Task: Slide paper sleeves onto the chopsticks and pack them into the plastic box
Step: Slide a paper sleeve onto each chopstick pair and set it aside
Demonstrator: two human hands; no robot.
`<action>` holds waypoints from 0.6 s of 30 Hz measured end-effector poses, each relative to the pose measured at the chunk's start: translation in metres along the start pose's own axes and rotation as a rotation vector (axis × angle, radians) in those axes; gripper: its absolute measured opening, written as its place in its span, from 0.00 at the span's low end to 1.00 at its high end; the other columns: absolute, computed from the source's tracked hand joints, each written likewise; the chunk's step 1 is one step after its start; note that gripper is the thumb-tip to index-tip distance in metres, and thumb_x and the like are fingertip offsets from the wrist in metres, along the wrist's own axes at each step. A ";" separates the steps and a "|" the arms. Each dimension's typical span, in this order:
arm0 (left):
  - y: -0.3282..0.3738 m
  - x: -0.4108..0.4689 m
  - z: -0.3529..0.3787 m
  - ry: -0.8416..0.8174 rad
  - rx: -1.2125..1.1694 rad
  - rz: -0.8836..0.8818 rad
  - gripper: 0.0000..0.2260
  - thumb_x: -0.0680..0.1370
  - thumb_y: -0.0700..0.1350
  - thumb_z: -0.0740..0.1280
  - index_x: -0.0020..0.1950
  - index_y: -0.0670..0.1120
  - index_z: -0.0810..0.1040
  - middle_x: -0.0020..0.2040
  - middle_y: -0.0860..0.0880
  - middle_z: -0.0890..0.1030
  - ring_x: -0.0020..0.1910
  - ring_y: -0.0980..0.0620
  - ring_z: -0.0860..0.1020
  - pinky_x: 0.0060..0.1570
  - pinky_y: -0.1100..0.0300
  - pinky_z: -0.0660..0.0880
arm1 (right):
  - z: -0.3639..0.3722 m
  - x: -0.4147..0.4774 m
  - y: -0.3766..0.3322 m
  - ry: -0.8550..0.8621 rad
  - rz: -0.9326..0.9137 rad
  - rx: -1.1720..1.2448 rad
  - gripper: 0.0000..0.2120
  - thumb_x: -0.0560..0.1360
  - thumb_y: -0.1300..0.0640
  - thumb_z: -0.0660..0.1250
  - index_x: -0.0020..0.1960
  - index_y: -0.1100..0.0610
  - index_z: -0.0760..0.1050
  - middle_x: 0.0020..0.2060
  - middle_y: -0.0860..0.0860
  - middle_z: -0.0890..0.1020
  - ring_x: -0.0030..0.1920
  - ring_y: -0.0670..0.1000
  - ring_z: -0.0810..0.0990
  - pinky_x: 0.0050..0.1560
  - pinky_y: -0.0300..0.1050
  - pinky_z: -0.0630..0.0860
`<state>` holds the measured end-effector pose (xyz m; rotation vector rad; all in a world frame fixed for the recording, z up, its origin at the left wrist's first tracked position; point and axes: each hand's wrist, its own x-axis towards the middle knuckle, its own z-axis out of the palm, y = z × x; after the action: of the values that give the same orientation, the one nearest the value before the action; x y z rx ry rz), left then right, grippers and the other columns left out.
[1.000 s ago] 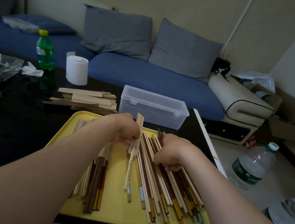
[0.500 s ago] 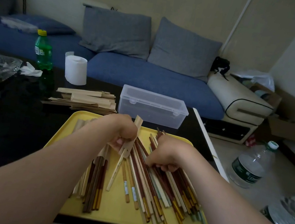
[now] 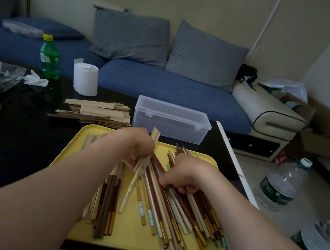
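On the dark surface my left hand pinches a paper sleeve half over a pale chopstick, steadying it, while my right hand, fingers just beside, curls round loose chopsticks, seeking its mate I judge; the plastic box sits closed just beyond both.

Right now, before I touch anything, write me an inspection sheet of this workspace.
Surface: black table, yellow tray at its near edge.
Job's things: loose chopsticks piled on the tray's right; sleeved chopsticks on its left; spare sleeves stacked behind the tray; plastic box beside them, lid shut.
Clutter: green bottle, paper roll, crumpled tissues at far left.
Hands: left hand grips a paper sleeve with a pale chopstick in it; right hand curls round loose chopsticks.
Cables: nothing seen.
Surroundings: blue sofa behind; water bottle and cardboard box on the floor at right.
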<state>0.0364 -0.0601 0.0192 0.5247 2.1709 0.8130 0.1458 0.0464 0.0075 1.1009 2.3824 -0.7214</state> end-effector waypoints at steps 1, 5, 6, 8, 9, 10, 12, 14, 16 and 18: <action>0.000 0.001 0.000 0.006 0.006 0.009 0.05 0.84 0.37 0.65 0.50 0.42 0.70 0.48 0.39 0.81 0.42 0.43 0.85 0.43 0.46 0.86 | 0.000 0.000 0.000 0.005 -0.004 0.008 0.17 0.77 0.55 0.75 0.61 0.55 0.73 0.44 0.52 0.81 0.34 0.48 0.77 0.33 0.39 0.77; -0.003 0.005 0.000 0.024 0.006 0.050 0.03 0.83 0.37 0.65 0.56 0.41 0.73 0.50 0.39 0.82 0.46 0.42 0.86 0.50 0.44 0.85 | -0.006 -0.004 0.004 0.065 -0.032 0.099 0.09 0.76 0.55 0.71 0.53 0.57 0.78 0.39 0.53 0.78 0.33 0.50 0.75 0.31 0.41 0.74; -0.003 0.006 0.000 0.024 0.006 0.058 0.05 0.83 0.36 0.65 0.58 0.41 0.74 0.51 0.39 0.82 0.46 0.43 0.86 0.51 0.44 0.85 | -0.008 -0.004 0.005 0.079 -0.032 0.125 0.11 0.76 0.54 0.71 0.55 0.58 0.78 0.40 0.53 0.79 0.35 0.51 0.76 0.32 0.42 0.74; -0.004 0.007 0.000 0.013 -0.019 0.069 0.07 0.83 0.36 0.65 0.61 0.40 0.74 0.51 0.39 0.83 0.46 0.43 0.86 0.52 0.45 0.85 | -0.010 -0.004 0.008 0.098 -0.026 0.156 0.13 0.77 0.54 0.69 0.59 0.58 0.78 0.43 0.55 0.80 0.38 0.52 0.78 0.35 0.44 0.75; -0.004 0.008 0.000 0.011 -0.039 0.076 0.08 0.83 0.36 0.65 0.62 0.39 0.74 0.52 0.38 0.83 0.47 0.42 0.86 0.52 0.44 0.85 | -0.011 -0.004 0.009 0.100 -0.024 0.160 0.13 0.78 0.54 0.67 0.60 0.58 0.78 0.43 0.55 0.81 0.38 0.51 0.78 0.36 0.44 0.75; -0.004 0.009 0.000 0.016 -0.060 0.083 0.09 0.83 0.36 0.65 0.62 0.39 0.73 0.53 0.38 0.83 0.48 0.41 0.86 0.53 0.44 0.85 | -0.011 -0.004 0.010 0.098 -0.024 0.160 0.13 0.79 0.53 0.66 0.60 0.58 0.78 0.43 0.55 0.82 0.37 0.51 0.78 0.36 0.43 0.75; -0.004 0.012 0.000 0.038 -0.101 0.094 0.09 0.83 0.36 0.66 0.62 0.40 0.71 0.54 0.38 0.82 0.50 0.40 0.86 0.54 0.43 0.84 | -0.011 -0.004 0.011 0.089 -0.023 0.165 0.13 0.81 0.53 0.64 0.61 0.59 0.78 0.40 0.53 0.85 0.33 0.49 0.77 0.34 0.42 0.74; -0.005 0.014 -0.002 0.052 -0.128 0.099 0.09 0.83 0.37 0.66 0.62 0.40 0.71 0.54 0.38 0.82 0.51 0.40 0.86 0.57 0.43 0.84 | -0.011 -0.004 0.012 0.086 -0.019 0.177 0.12 0.82 0.53 0.64 0.61 0.58 0.77 0.37 0.52 0.86 0.29 0.47 0.75 0.31 0.41 0.73; -0.005 0.015 -0.002 0.064 -0.130 0.096 0.10 0.83 0.37 0.66 0.63 0.41 0.70 0.54 0.38 0.82 0.52 0.40 0.86 0.57 0.43 0.83 | -0.012 -0.005 0.013 0.086 -0.022 0.193 0.11 0.82 0.54 0.65 0.61 0.58 0.77 0.36 0.51 0.85 0.28 0.46 0.74 0.31 0.40 0.71; -0.006 0.017 -0.001 0.079 -0.129 0.090 0.12 0.83 0.37 0.66 0.64 0.41 0.69 0.55 0.38 0.81 0.53 0.40 0.85 0.57 0.43 0.83 | -0.012 -0.006 0.014 0.092 -0.042 0.176 0.10 0.82 0.54 0.65 0.60 0.57 0.78 0.37 0.51 0.83 0.30 0.47 0.73 0.32 0.41 0.71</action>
<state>0.0242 -0.0550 0.0074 0.5356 2.1614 1.0310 0.1581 0.0583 0.0164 1.1807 2.4633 -0.9290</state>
